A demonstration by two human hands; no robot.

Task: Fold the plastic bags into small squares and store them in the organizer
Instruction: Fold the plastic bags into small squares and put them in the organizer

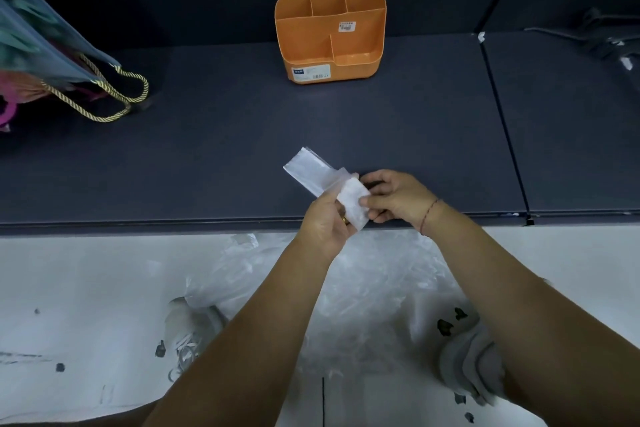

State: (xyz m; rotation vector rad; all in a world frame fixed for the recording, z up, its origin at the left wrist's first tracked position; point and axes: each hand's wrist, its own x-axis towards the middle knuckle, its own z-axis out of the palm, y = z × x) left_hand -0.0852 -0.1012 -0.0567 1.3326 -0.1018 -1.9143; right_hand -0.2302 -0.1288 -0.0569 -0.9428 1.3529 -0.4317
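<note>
Wide dark desk (225, 156) fills the view, and below its near edge a heap of loose plastic bags (374, 288) lies on the pale floor (69, 288). At the desk's left edge a blue gift bag (41, 45) leans in, gold rope handles draped on the surface. Against the far edge, about mid-width, stands the orange organizer (311, 73), several compartments, no bags visible inside. Right over the near edge, the folded plastic bag (308, 170), a narrow white strip, juts up and left. Left hand (325, 222) curls round its lower, thicker folded end; right hand (398, 198) pinches that same end, thumb on top. Red string bracelet (427, 215) on the right wrist.
</note>
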